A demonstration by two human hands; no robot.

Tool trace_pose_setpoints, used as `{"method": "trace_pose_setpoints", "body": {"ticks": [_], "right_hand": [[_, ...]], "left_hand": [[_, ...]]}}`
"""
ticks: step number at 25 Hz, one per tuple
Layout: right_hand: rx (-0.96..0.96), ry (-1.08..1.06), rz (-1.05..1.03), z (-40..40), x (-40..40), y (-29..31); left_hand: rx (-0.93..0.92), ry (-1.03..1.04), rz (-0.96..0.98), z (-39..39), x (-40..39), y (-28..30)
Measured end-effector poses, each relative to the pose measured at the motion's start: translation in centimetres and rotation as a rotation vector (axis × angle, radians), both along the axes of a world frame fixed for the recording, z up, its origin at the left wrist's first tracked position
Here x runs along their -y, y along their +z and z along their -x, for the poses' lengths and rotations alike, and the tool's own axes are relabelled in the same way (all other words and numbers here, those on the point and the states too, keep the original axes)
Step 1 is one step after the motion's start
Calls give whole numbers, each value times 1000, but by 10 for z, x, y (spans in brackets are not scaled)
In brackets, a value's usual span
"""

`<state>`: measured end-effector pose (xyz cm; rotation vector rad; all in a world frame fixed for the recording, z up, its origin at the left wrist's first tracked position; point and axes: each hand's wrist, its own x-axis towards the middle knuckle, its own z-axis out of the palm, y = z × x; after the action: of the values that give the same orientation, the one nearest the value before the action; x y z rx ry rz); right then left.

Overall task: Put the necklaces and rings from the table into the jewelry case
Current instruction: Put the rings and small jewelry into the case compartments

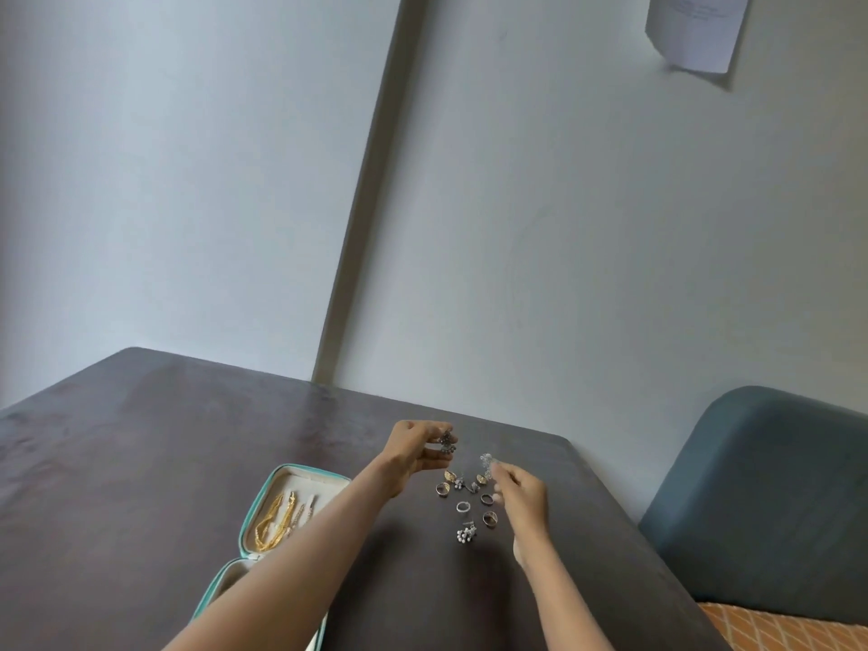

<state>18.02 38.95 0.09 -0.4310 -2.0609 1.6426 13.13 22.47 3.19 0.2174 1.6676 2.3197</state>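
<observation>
An open teal jewelry case [263, 498] with a cream lining lies on the dark table, left of my arms. Gold necklaces [275, 521] hang in its far half. My left hand [413, 451] is raised above the table, its fingers shut on a dark silver beaded piece [446, 441]. My right hand [519, 493] pinches a small silver sparkly piece [486, 460], blurred. Between and below the hands lie several rings [462, 506] and small pieces on the table, among them a white pearl cluster [466, 534] and two gold leaf-shaped pieces [451, 475].
The dark table [141, 462] stands against a pale wall. A blue-grey upholstered chair [761, 500] is at the right, past the table's edge, with an orange patterned fabric [789, 631] below it. A sheet of paper [695, 28] hangs on the wall.
</observation>
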Motion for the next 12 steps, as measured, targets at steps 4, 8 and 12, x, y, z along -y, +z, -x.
{"method": "trace_pose_setpoints", "body": {"ticks": [4,8,12], "right_hand": [[-104,188,551,-29,32,20],[-138,261,669,-53,79,31],[-109,352,607,-80,133,35]], "left_hand": [[-54,-9,21,-28,22,12],[-81,-10,32,-60,56,22],[-139,-30,285,-90,107,26]]}}
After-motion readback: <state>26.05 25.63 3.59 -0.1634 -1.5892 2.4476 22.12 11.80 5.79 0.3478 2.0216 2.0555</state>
